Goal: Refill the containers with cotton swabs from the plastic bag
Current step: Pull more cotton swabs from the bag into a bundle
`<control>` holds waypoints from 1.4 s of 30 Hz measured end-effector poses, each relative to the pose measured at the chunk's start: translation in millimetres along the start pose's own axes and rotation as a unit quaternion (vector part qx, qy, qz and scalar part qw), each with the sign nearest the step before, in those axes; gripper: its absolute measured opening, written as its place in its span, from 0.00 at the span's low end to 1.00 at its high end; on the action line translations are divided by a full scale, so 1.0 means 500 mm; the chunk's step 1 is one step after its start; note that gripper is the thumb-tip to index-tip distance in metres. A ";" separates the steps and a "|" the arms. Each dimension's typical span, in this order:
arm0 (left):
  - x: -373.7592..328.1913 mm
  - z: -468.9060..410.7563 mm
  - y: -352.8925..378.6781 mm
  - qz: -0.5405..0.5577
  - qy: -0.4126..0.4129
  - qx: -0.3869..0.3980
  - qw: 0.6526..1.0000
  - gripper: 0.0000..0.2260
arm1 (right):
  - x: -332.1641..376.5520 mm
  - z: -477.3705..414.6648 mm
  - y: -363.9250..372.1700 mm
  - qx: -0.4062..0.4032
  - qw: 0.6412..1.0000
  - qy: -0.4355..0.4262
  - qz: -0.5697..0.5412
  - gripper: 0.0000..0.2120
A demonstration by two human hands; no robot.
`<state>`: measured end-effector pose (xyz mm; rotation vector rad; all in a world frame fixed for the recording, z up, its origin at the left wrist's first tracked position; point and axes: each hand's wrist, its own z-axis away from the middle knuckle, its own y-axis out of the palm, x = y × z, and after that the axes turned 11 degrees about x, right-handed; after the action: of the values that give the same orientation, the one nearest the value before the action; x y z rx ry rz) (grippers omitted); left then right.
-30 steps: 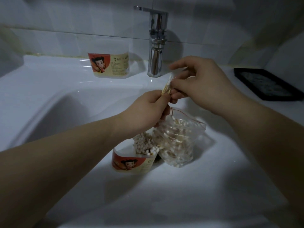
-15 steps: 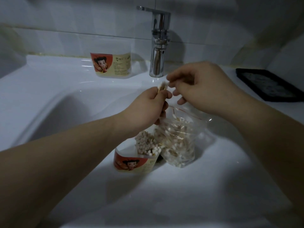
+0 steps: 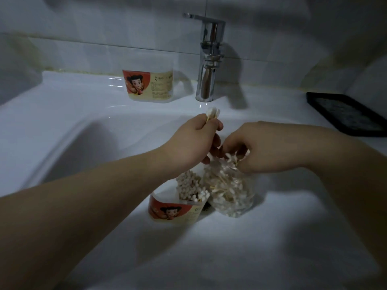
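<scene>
Right hand (image 3: 261, 149) has dropped from beside the raised bundle to the mouth of the plastic bag (image 3: 232, 197). Left hand (image 3: 194, 141) has stayed up, and the cotton heads now show clear above its fist.

Left grip: closed round a small bundle of cotton swabs (image 3: 213, 113), held over the sink (image 3: 83, 114) basin, in front of the faucet (image 3: 209, 59). Bundle long axis is near vertical with a slight lean to the right. Upper heads point up toward the faucet; lower ends are hidden in the hand.

Right grip: fingers curled, pinching a few more swabs (image 3: 231, 159) at the bag's opening, heads uppermost. Cannot tell whether it also holds the bag film.

Bag stands on the sink's near slope, touching the right side of the near container (image 3: 171, 212). Swabs inside the bag lie jumbled, mostly crosswise. Near container is partly filled, with swabs packed on end, heads up, on the side next to the bag. Far container (image 3: 149, 86) stands on the back ledge left of the faucet; contents not readable.

Step in hand, as judged: gathering swabs from the bag into one bundle, not yet loading. Next move calls for joining the new pinch to the left bundle with shafts parallel. The bundle then goes end-first into the near container's free space, without tipping the bag.
</scene>
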<state>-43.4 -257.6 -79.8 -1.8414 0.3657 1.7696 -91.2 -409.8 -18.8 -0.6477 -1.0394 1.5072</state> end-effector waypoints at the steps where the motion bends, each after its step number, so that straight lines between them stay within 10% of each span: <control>1: 0.000 -0.001 0.000 -0.001 0.000 0.000 1.000 0.10 | -0.003 -0.001 0.000 -0.001 1.000 0.000 0.000 0.12; 13: 0.003 -0.008 -0.004 -0.019 0.011 -0.031 0.999 0.10 | -0.014 -0.018 0.000 -0.131 0.990 -0.018 -0.039 0.05; 26: 0.011 -0.012 -0.004 0.046 -0.003 -0.049 0.998 0.10 | -0.014 -0.043 0.026 -0.077 0.997 0.022 0.012 0.06; 42: 0.003 0.003 -0.003 -0.086 0.002 -0.015 0.996 0.12 | -0.026 -0.006 -0.019 -0.197 0.957 0.015 -0.212 0.08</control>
<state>-43.9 -255.5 -80.8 -1.8397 0.1763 1.6631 -81.3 -421.6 -13.8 -0.6671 -1.3724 0.9208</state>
